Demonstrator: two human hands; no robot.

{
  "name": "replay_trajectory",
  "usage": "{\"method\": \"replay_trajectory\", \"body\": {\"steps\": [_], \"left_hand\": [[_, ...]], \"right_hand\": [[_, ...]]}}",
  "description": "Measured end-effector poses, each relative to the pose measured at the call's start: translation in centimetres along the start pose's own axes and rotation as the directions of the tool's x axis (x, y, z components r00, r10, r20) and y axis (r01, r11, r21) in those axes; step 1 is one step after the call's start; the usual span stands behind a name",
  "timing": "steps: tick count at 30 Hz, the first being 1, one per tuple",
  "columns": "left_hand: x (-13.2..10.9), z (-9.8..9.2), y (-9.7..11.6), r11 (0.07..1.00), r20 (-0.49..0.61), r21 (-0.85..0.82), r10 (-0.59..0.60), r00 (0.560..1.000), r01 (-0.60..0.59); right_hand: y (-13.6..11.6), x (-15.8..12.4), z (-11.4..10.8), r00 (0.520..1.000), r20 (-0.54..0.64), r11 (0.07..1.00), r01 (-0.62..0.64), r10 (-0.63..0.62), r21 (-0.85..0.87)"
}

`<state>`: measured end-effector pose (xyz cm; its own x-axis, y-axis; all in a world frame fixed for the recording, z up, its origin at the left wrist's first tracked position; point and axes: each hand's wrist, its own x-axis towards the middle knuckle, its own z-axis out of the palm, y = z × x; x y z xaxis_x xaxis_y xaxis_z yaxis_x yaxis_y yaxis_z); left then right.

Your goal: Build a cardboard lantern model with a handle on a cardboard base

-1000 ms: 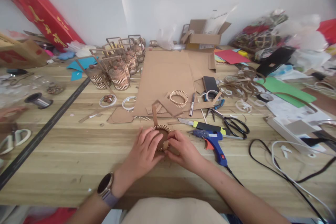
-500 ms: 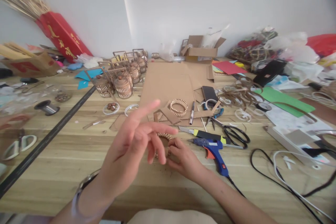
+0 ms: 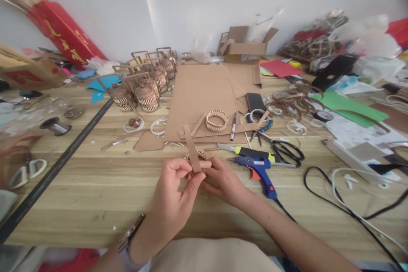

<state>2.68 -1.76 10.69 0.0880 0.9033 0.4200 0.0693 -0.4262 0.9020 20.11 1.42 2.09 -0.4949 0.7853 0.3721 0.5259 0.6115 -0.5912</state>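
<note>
My left hand (image 3: 174, 191) pinches the lower end of a flat brown cardboard strip (image 3: 191, 143) between thumb and fingers. The strip points up and away, crossing in front of a small striped ring (image 3: 202, 154). My right hand (image 3: 225, 182) has its fingers closed on the right side of that ring, which is partly hidden behind the strip and my fingers. Farther back, a second striped ring (image 3: 216, 128) rests on the cardboard sheet (image 3: 200, 93). A blue glue gun (image 3: 263, 176) lies to the right of my right hand.
A utility knife (image 3: 255, 163), black scissors (image 3: 288, 152) and a marker (image 3: 233, 126) lie right of centre. Several small striped baskets (image 3: 147, 98) stand at back left. Cords (image 3: 331, 208) run along the right. At far left, another person's hand (image 3: 15, 145) is near white-handled scissors (image 3: 37, 168).
My left hand, empty with fingers spread before, has come down and now grips a cardboard strip at the ring. My right hand stays at the ring. The view has shifted slightly.
</note>
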Motion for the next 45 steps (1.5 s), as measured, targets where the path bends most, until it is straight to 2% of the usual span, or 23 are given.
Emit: {"method": "replay_trajectory", "body": {"steps": [2, 5, 8, 10, 12, 15, 18, 22, 28, 31, 34, 37, 40, 42, 45], "left_hand": [[-0.6, 0.4, -1.4, 0.999, -0.048, 0.014, 0.036, 0.998, -0.035], [-1.0, 0.7, -2.9, 0.998, -0.089, 0.063, 0.017, 0.996, -0.011], [-1.0, 0.5, -3.5, 0.975, -0.135, 0.221, 0.053, 0.989, -0.022], [-0.8, 0.3, -3.5, 0.925, -0.077, 0.37, 0.121, 0.99, -0.085], [-0.3, 0.0, -3.2, 0.86, 0.051, 0.472, 0.194, 0.98, -0.195], [0.2, -0.2, -2.9, 0.796, 0.186, 0.506, 0.276, 0.943, -0.333], [0.3, -0.2, -2.9, 0.769, 0.213, 0.522, 0.301, 0.93, -0.369], [0.2, 0.0, -2.7, 0.781, 0.236, 0.503, 0.287, 0.928, -0.37], [1.4, 0.2, -2.2, 0.872, 0.356, 0.4, 0.135, 0.925, -0.282], [2.1, 0.2, -2.3, 0.9, 0.397, 0.352, 0.106, 0.912, -0.257], [2.5, 0.3, -2.7, 0.924, 0.393, 0.318, 0.074, 0.916, -0.211], [2.6, 0.4, -3.0, 0.935, 0.389, 0.306, 0.052, 0.92, -0.181], [2.8, 0.5, -3.1, 0.937, 0.399, 0.302, 0.042, 0.916, -0.175], [3.0, 0.4, -2.9, 0.948, 0.427, 0.271, 0.038, 0.903, -0.168], [3.5, 0.2, -2.5, 0.969, 0.453, 0.203, 0.036, 0.891, -0.142]], "right_hand": [[0.0, -0.1, 0.0, 1.0, 0.012, 1.0, -0.008, 0.008, 0.006], [0.1, -0.1, 0.1, 1.0, 0.014, 1.0, -0.01, 0.01, 0.01], [0.2, -0.1, 0.1, 1.0, 0.008, 1.0, -0.004, 0.004, 0.021], [0.2, -0.1, 0.2, 1.0, 0.008, 1.0, 0.0, -0.001, 0.031], [0.2, -0.1, 0.2, 1.0, 0.005, 0.999, 0.0, 0.0, 0.04], [0.2, -0.1, 0.2, 1.0, 0.014, 0.999, -0.008, 0.007, 0.052], [0.2, -0.1, 0.0, 0.999, 0.044, 0.998, -0.011, 0.008, 0.069], [0.3, 0.2, -0.9, 0.994, 0.104, 0.994, 0.028, -0.039, 0.107], [1.1, 0.9, -2.4, 0.966, 0.22, 0.984, 0.109, -0.138, 0.138], [1.5, 1.2, -2.8, 0.957, 0.249, 0.987, 0.125, -0.148, 0.103], [1.0, 1.3, -3.5, 0.955, 0.263, 0.99, 0.12, -0.136, 0.08], [-0.6, 1.1, -4.3, 0.97, 0.223, 0.993, 0.079, -0.097, 0.086], [-2.3, 0.5, -4.5, 0.997, 0.077, 0.995, -0.023, 0.015, 0.097], [-2.9, 0.0, -4.2, 0.996, -0.003, 0.991, -0.084, 0.085, 0.101], [-2.9, -0.5, -3.5, 0.993, -0.014, 0.988, -0.115, 0.117, 0.102]]}}
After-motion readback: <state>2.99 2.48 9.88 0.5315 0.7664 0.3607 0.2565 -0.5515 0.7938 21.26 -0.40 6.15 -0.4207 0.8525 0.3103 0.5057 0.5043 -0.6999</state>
